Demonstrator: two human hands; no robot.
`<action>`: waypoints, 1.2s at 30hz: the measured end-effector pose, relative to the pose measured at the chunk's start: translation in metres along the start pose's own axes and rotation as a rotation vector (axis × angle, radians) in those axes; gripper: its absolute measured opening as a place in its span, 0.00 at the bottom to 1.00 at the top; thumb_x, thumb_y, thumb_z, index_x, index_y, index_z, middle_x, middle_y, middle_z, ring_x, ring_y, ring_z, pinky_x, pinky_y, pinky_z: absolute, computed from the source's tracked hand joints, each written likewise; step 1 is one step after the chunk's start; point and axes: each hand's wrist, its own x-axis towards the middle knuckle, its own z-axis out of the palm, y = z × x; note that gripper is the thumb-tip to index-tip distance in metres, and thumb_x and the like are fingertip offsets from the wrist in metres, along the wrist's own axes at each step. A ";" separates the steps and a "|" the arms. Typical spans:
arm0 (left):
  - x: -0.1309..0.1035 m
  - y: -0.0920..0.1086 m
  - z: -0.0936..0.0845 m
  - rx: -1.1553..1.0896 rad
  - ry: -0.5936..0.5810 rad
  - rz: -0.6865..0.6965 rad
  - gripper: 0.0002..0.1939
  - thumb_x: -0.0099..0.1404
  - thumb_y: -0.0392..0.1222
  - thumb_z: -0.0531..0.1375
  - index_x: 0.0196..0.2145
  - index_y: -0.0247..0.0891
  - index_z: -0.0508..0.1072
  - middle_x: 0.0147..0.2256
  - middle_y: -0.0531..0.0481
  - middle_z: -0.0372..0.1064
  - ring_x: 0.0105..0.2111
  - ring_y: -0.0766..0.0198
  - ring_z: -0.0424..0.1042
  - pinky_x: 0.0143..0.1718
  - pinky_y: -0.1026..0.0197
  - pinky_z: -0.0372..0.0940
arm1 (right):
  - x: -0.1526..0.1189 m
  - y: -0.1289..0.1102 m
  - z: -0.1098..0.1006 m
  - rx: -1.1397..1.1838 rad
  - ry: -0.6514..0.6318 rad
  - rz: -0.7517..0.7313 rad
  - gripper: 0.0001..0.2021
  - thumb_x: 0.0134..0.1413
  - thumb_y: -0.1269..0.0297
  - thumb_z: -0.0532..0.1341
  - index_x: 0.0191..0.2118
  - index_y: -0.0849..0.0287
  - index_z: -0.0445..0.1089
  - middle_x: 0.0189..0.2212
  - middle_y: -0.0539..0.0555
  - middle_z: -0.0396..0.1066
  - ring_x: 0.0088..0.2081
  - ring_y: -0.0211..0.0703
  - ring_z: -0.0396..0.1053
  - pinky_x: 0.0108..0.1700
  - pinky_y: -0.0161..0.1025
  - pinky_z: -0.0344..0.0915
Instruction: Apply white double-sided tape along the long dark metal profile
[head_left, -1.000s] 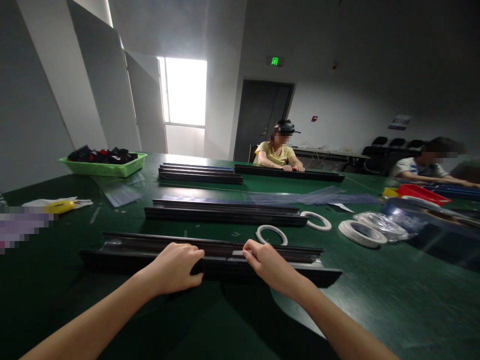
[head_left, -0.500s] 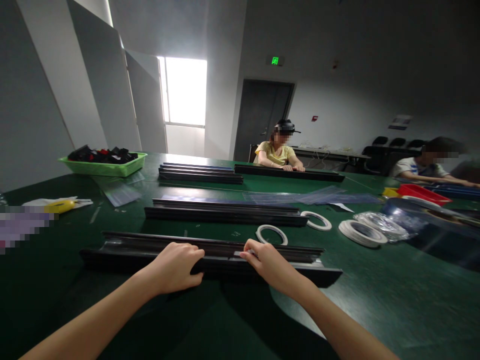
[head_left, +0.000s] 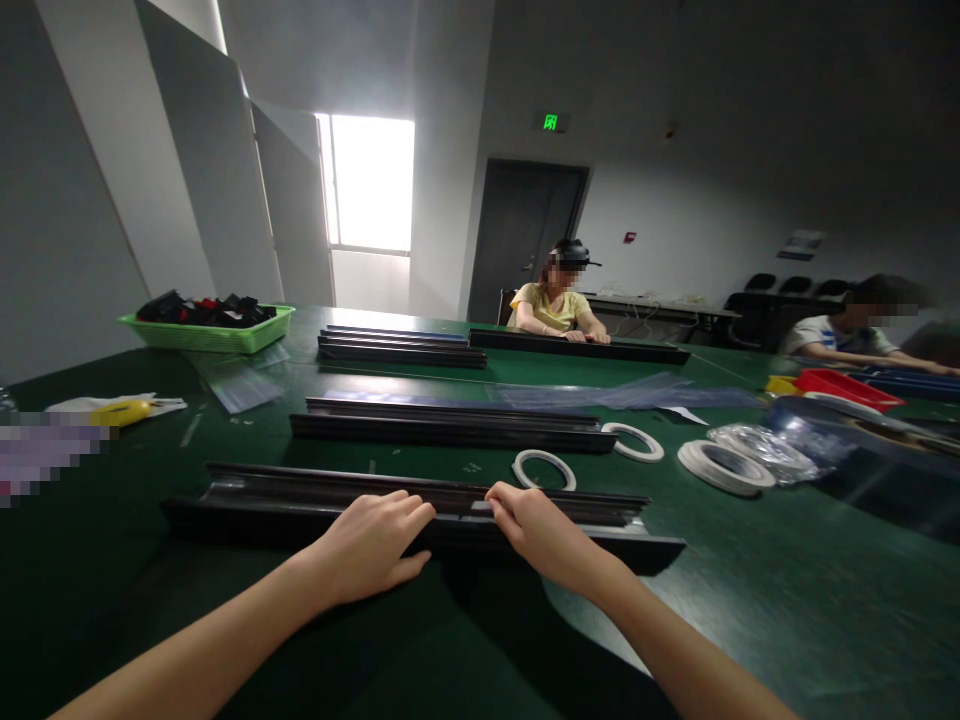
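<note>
A long black channel-shaped profile lies across the table in front of me, its hollow side up. Over its near wall, left of the middle, my left hand is closed, fingers inside and thumb along the outer face. My right hand is closed in a pinch inside the channel, its fingertips at a small pale strip that lies in the hollow. The far end of that strip, under the fingers, is hidden.
Beyond the profile are white tape rolls and a second black profile. A green basket of black parts stands far left, near a yellow-handled tool. Clear film strips lie farther back. Two people sit across the table.
My left hand has slid right along the near wall, closer to my right hand. The right hand has barely shifted at the pale strip.
</note>
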 end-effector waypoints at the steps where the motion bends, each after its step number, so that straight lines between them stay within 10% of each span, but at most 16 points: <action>1: 0.001 0.001 0.001 0.006 0.001 0.008 0.10 0.65 0.46 0.54 0.42 0.41 0.66 0.41 0.48 0.72 0.42 0.56 0.70 0.38 0.58 0.63 | 0.000 0.000 0.000 -0.001 -0.002 -0.002 0.12 0.62 0.63 0.49 0.39 0.59 0.69 0.33 0.55 0.74 0.33 0.42 0.70 0.35 0.35 0.60; 36: -0.010 -0.027 -0.012 -0.044 -0.100 -0.131 0.07 0.58 0.45 0.56 0.31 0.42 0.71 0.33 0.51 0.74 0.34 0.59 0.73 0.34 0.60 0.62 | -0.003 -0.002 -0.005 -0.071 -0.005 0.029 0.15 0.64 0.59 0.48 0.37 0.59 0.70 0.31 0.56 0.73 0.30 0.41 0.69 0.33 0.35 0.58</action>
